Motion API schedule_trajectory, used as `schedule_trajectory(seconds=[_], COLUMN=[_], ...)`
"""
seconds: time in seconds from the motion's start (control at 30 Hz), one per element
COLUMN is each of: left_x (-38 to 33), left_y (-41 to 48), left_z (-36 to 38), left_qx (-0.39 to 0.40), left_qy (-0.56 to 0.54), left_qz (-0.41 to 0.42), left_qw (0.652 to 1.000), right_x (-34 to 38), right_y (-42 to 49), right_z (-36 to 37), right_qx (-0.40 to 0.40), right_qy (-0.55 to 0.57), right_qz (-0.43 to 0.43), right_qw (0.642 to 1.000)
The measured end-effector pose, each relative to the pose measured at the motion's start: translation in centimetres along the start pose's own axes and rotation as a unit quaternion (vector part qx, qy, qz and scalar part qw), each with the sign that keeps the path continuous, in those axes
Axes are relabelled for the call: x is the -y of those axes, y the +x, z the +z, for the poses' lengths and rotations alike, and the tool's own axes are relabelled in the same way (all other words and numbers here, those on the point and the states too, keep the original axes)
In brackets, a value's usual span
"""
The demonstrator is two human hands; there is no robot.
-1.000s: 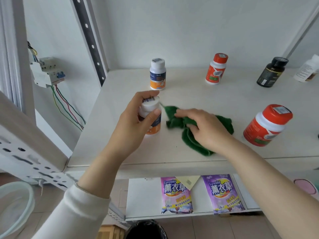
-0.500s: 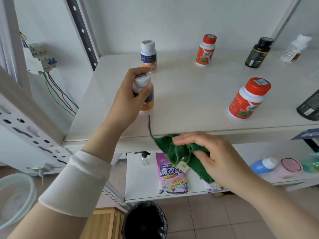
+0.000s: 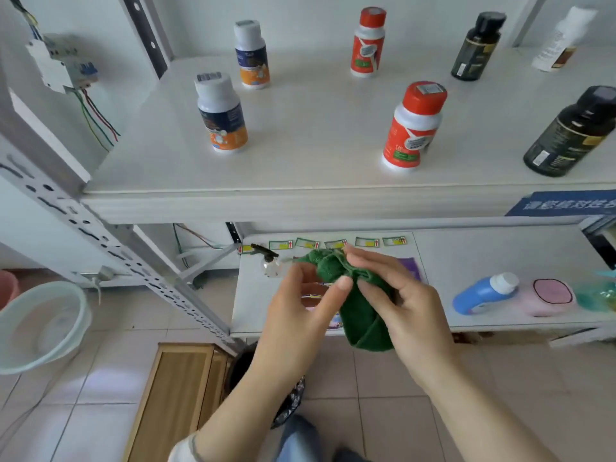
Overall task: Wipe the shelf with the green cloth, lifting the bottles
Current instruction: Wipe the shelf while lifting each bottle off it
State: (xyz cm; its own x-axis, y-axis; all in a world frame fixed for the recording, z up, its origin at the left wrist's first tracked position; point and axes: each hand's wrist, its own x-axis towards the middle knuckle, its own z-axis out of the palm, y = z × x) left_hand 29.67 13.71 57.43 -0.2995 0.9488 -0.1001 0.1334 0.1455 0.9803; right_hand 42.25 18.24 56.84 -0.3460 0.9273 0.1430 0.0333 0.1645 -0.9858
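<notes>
green terry cloth (image 3: 363, 321), bunched, below front edge of white laminate shelf (image 3: 316, 128); left hand (image 3: 300, 311) pinches it, right hand (image 3: 400, 305) grips it. step, judged: folding cloth. next: raise cloth, lift red-capped white plastic bottle (image 3: 413, 128).

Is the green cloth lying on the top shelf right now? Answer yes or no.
No: the left hand and the right hand hold the green cloth in the air, lower than the top shelf.

Your cloth (image 3: 365, 316) is dark green. Your shelf (image 3: 316, 135) is white. The red-capped bottle (image 3: 411, 128) is red and white. The white-capped bottle (image 3: 221, 115) is white, dark blue and orange.
</notes>
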Motion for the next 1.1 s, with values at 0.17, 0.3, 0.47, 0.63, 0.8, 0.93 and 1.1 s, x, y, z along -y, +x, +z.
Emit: schedule_trajectory(seconds=[0.17, 0.3, 0.47, 0.63, 0.8, 0.93, 1.1], left_x=[1.0, 1.4, 1.1, 1.9, 1.1, 0.4, -2.1], left_y=[-0.1, -1.1, -1.9, -1.8, -2.0, -1.9, -1.5], left_z=[2.9, 2.7, 2.8, 2.4, 0.8, 0.1, -0.5], left_qx=[-0.015, -0.067, -0.072, 0.024, 0.008, -0.019, -0.059], left_qy=[-0.181, -0.176, -0.076, 0.038, 0.066, 0.12, 0.167], left_qz=[-0.105, -0.062, -0.025, -0.017, 0.078, 0.134, 0.223], left_qw=[0.978, 0.98, 0.994, 0.999, 0.995, 0.983, 0.959], right_x=[-2.5, -3.7, -2.8, -0.2, 0.7, 1.7, 3.7], right_y=[-3.7, -5.3, -5.3, -4.3, -4.1, -4.4, -3.5], right_z=[-2.7, -5.6, -7.7, -8.6, -9.9, -9.7, -9.4], right_qx=[0.048, -0.05, -0.054, -0.01, -0.056, -0.072, -0.071], right_qy=[0.108, 0.243, 0.255, 0.236, -0.036, -0.18, -0.345], right_qz=[0.061, 0.155, 0.233, 0.213, 0.128, 0.063, -0.036], right_qw=[0.991, 0.956, 0.937, 0.948, 0.99, 0.979, 0.935])
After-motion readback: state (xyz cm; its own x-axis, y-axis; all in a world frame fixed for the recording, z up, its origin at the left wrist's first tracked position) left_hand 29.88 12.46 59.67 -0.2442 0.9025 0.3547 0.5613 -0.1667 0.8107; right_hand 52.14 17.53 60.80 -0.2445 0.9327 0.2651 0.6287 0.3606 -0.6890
